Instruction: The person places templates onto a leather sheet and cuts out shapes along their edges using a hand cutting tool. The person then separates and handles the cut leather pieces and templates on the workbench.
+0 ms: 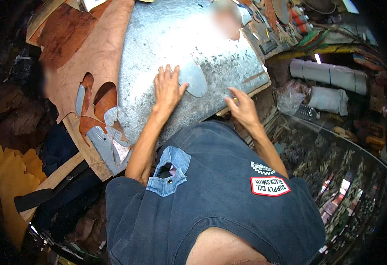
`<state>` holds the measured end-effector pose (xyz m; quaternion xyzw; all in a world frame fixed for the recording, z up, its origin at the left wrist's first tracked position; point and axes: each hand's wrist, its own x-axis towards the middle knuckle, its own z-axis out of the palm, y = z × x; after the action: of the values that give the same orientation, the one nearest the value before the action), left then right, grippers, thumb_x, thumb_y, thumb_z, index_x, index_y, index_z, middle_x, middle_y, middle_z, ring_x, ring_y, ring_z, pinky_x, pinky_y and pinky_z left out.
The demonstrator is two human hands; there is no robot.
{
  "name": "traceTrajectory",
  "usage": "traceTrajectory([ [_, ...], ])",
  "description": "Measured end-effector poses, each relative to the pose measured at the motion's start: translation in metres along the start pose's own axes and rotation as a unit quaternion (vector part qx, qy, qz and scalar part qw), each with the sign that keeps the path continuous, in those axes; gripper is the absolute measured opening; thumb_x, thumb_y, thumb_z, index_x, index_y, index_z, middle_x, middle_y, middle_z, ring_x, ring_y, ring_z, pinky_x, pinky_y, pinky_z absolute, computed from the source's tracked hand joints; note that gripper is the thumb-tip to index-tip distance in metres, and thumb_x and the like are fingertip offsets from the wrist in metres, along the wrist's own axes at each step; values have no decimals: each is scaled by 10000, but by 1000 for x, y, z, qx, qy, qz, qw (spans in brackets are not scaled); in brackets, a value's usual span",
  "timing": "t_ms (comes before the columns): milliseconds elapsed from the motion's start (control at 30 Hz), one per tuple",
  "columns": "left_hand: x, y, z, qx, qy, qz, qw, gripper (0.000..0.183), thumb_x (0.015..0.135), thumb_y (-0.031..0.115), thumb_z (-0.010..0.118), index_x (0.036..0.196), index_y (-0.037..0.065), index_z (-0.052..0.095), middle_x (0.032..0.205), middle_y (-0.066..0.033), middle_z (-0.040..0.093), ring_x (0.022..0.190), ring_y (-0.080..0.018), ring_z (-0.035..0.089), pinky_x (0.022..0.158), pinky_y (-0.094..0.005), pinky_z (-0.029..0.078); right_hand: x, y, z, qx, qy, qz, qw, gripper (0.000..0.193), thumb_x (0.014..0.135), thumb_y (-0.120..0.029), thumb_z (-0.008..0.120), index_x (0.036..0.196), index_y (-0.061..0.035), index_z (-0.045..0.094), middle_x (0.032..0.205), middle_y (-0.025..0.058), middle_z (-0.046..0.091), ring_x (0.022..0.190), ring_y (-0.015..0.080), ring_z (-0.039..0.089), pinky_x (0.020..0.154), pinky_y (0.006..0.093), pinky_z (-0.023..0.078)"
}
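Observation:
My left hand (167, 90) lies flat on a shiny metal sheet (171, 39) that covers the worktable, fingers spread. Its thumb touches a grey sole-shaped cut piece (194, 78) lying on the sheet. My right hand (243, 108) is at the sheet's near right edge with its fingers curled. A small yellowish thing shows at those fingertips; whether the hand grips it is unclear. My dark blue shirt (220, 198) fills the lower middle of the view.
A brown leather hide (92, 53) with sole-shaped holes hangs over the sheet's left side, with grey cut pieces (109, 145) below it. Yellow leather (3, 172) lies far left. Tools and bottles (290, 17) crowd the back right. White rolls (330, 73) and a glass case (334, 176) stand right.

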<state>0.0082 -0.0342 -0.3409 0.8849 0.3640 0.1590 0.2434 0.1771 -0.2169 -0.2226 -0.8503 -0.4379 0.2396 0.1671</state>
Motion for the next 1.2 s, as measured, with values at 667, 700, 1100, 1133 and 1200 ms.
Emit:
traceTrajectory([
  [667,-5,-7,-19,-218,95,-10,971,711,852,283,716,1423,3,399,1463,-284,383,1340,-412,419,1100,-489,354,55,-30,28,184,-31,1,982,184,872,-162,671,980,-13,665,832,63,656,785,168,621,707,341,519],
  [700,-1,-11,-25,-253,108,-27,961,682,876,264,686,1423,-17,391,1457,-288,393,1337,-398,431,1097,-471,367,46,-26,25,187,-29,3,982,184,872,-162,671,980,-13,665,832,63,656,785,168,621,707,341,519],
  [1100,56,21,-6,93,-65,-45,993,844,721,311,834,1386,27,399,1100,-215,602,1038,-352,572,881,-462,463,42,80,-22,203,68,131,968,232,857,-137,646,1035,12,662,699,14,621,672,126,588,627,294,484],
  [1133,60,17,-4,59,-41,-42,996,756,714,263,838,1323,6,471,1069,-232,621,1020,-379,593,866,-480,483,45,82,-23,175,63,145,972,279,860,-180,645,1067,6,666,792,81,663,754,188,637,703,334,510],
  [1200,73,11,-8,41,-87,-46,994,684,720,224,821,1281,-9,506,1050,-248,633,1008,-395,607,857,-493,493,56,95,-12,116,124,100,980,310,864,-204,643,1090,7,663,898,129,670,833,230,648,757,357,511],
])
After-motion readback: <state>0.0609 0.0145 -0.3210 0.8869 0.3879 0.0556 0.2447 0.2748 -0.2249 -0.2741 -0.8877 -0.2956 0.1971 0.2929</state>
